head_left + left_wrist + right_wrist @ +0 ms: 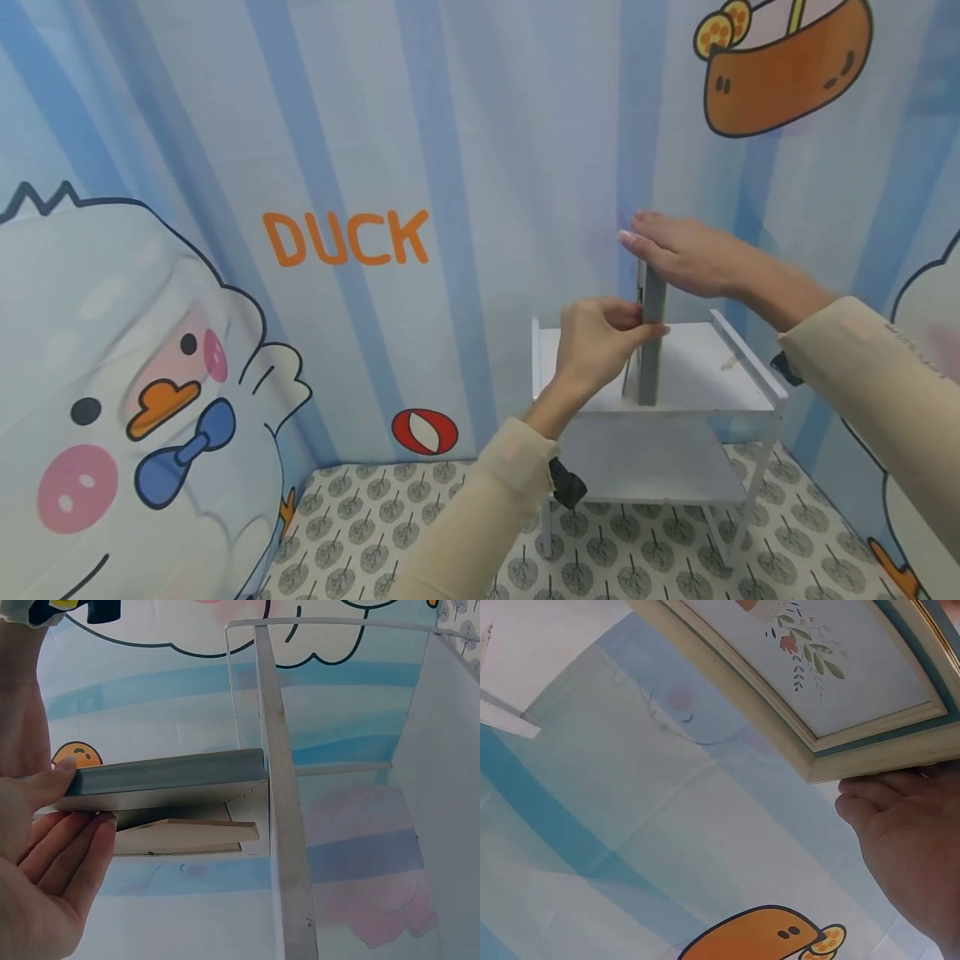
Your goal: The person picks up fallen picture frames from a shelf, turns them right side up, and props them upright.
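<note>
A picture frame (649, 371) stands upright on the white shelf unit (701, 375), its narrow grey side facing me in the head view. My left hand (588, 346) pinches that side, thumb on one edge and fingers behind. My right hand (693, 254) rests on the frame's top edge with fingers straight. In the right wrist view the frame's front shows cream moulding (862, 763), a teal band and a print (855, 697) of a leafy sprig. The left wrist view shows a tilted light wooden piece (187, 836) at the frame's back.
The shelf unit has raised side rails (746, 358) and a lower shelf (645, 462). A small pale thing (727, 363) lies on its top, too small to tell. Striped cartoon curtains (480, 167) hang behind, above a tree-patterned floor (360, 521).
</note>
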A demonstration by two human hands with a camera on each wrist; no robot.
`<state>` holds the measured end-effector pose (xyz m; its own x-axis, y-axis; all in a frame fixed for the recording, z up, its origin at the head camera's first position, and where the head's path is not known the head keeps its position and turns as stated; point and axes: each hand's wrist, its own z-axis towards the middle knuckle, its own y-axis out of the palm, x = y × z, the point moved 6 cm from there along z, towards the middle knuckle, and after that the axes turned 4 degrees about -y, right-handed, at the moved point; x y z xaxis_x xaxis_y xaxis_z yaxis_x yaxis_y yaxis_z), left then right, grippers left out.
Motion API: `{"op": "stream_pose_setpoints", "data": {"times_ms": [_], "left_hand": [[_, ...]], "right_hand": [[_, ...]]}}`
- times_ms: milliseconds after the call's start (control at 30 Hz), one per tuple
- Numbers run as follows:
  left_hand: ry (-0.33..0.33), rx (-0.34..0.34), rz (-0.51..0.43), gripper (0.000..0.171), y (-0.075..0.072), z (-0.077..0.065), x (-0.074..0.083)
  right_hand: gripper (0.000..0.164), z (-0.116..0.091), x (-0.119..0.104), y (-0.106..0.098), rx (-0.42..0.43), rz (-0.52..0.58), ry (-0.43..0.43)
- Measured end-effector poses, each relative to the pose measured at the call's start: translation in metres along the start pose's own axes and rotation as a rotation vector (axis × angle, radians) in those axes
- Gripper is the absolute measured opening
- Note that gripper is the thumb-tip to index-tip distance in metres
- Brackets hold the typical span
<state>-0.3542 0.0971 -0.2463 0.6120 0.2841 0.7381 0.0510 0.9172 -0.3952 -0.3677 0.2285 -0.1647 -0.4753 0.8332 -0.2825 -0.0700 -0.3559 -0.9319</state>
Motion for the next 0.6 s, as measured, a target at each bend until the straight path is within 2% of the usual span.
{"op": "stream_pose_setpoints", "data": {"times_ms": [133, 233, 333, 400, 500, 600], "left_hand": [[0.008, -0.064, 0.010, 0.025, -0.002, 0.003, -0.003], [-0.003, -0.163, 0.003, 0.029, -0.005, 0.005, -0.010], [-0.022, -0.273, -0.025, 0.040, -0.009, 0.006, -0.018], [-0.032, -0.321, -0.030, 0.049, -0.013, 0.006, -0.022], [-0.032, -0.356, -0.023, 0.055, -0.017, 0.005, -0.027], [-0.038, -0.362, 0.004, 0.051, -0.014, 0.004, -0.032]], "right_hand": [[0.079, 0.001, -0.003, 0.001, -0.005, -0.011, 0.000], [0.077, 0.001, -0.004, 0.002, -0.007, -0.032, -0.006], [0.073, 0.001, -0.005, 0.003, -0.003, -0.054, -0.018], [0.070, 0.001, -0.004, 0.004, 0.000, -0.063, -0.028], [0.067, 0.002, -0.004, 0.004, 0.003, -0.061, -0.035], [0.066, 0.002, -0.003, 0.004, 0.001, -0.057, -0.035]]}}
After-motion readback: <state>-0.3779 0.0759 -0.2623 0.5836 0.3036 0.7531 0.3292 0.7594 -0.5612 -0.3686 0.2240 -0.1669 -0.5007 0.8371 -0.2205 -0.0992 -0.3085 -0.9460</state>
